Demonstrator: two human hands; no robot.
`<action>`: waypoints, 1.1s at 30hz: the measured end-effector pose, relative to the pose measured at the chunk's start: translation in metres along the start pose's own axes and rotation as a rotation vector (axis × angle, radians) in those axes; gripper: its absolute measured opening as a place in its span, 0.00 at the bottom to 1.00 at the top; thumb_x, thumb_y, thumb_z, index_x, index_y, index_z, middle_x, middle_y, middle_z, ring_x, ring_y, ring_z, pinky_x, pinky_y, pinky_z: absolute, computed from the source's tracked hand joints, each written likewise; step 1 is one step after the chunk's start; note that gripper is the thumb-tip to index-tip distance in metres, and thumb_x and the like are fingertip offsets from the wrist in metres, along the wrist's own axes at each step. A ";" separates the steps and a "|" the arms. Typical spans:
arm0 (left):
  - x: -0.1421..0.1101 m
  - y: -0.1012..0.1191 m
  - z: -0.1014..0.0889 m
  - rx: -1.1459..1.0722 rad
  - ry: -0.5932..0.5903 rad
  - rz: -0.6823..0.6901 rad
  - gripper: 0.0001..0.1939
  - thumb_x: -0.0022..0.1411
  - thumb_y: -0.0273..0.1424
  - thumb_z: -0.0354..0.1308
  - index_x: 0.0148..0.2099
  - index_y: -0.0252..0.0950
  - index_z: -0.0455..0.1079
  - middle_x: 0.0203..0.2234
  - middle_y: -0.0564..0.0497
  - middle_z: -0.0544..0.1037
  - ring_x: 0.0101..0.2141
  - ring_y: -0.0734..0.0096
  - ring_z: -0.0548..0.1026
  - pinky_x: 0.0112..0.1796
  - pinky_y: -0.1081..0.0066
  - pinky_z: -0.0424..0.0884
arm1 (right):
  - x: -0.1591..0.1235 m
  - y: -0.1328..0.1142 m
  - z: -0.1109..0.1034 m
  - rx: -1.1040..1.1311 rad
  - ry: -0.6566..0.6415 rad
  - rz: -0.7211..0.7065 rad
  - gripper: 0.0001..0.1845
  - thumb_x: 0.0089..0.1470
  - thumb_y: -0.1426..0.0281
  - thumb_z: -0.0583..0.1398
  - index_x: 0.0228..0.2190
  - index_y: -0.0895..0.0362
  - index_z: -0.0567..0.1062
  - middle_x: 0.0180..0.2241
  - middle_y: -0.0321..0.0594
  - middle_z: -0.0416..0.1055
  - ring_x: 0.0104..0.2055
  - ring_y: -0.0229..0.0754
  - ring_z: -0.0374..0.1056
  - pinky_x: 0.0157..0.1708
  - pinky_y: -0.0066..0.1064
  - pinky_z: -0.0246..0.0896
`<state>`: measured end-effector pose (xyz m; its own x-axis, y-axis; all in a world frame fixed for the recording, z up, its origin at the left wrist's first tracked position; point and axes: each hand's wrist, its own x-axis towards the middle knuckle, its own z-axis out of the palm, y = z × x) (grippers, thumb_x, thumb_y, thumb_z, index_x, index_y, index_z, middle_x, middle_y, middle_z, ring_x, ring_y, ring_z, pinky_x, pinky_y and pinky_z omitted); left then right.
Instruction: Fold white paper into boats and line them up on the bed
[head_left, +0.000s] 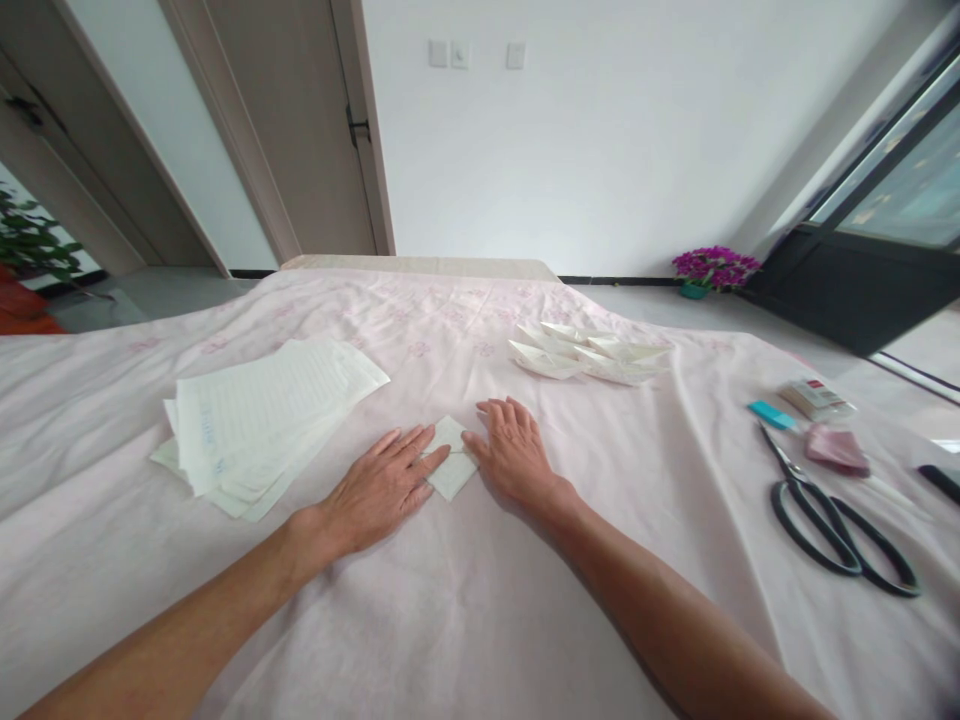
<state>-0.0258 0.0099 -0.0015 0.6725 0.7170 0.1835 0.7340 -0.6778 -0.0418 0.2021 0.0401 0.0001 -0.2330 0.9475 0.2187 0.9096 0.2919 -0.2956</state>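
Note:
A small folded piece of white paper (452, 468) lies on the pink cloth between my hands. My left hand (382, 488) lies flat with its fingers stretched out, the fingertips pressing on the paper's left side. My right hand (514, 450) also rests flat and open, its thumb touching the paper's right edge. Neither hand grips anything.
A stack of lined white sheets (262, 420) lies to the left. Several folded paper boats (585, 355) sit farther back. At the right are black scissors (832, 515), a teal eraser (772, 415), a small packet (814, 398) and a pink pouch (836, 448). The pink cloth (465, 600) covers the whole surface.

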 end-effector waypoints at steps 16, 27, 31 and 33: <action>-0.028 -0.020 -0.009 0.020 -0.020 0.037 0.27 0.69 0.35 0.48 0.68 0.42 0.52 0.65 0.48 0.60 0.63 0.62 0.59 0.62 0.57 0.51 | -0.005 0.020 -0.003 0.000 -0.176 -0.074 0.25 0.63 0.69 0.46 0.60 0.54 0.60 0.67 0.42 0.48 0.70 0.53 0.35 0.65 0.49 0.35; 0.067 -0.031 -0.016 -0.237 0.042 0.103 0.17 0.61 0.28 0.60 0.53 0.39 0.71 0.52 0.48 0.75 0.56 0.62 0.69 0.55 0.64 0.62 | -0.008 0.019 0.000 0.010 -0.139 -0.087 0.24 0.63 0.69 0.47 0.60 0.56 0.61 0.67 0.44 0.50 0.70 0.55 0.36 0.65 0.51 0.34; 0.093 -0.038 -0.018 -0.260 -0.165 0.149 0.22 0.55 0.33 0.66 0.53 0.41 0.70 0.46 0.50 0.76 0.47 0.63 0.73 0.48 0.68 0.65 | -0.009 0.020 0.003 0.030 -0.093 -0.107 0.23 0.63 0.69 0.48 0.59 0.56 0.62 0.66 0.44 0.52 0.69 0.54 0.37 0.65 0.50 0.34; 0.100 -0.040 -0.020 -0.241 -0.222 0.109 0.25 0.51 0.37 0.69 0.51 0.42 0.70 0.43 0.50 0.76 0.44 0.62 0.73 0.45 0.68 0.65 | -0.009 0.022 0.006 0.069 -0.057 -0.112 0.23 0.63 0.70 0.48 0.58 0.56 0.62 0.65 0.44 0.54 0.69 0.52 0.39 0.66 0.49 0.34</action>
<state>0.0097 0.1052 0.0383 0.7695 0.6380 -0.0284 0.6309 -0.7525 0.1890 0.2220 0.0383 -0.0134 -0.3529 0.9138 0.2011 0.8516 0.4027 -0.3356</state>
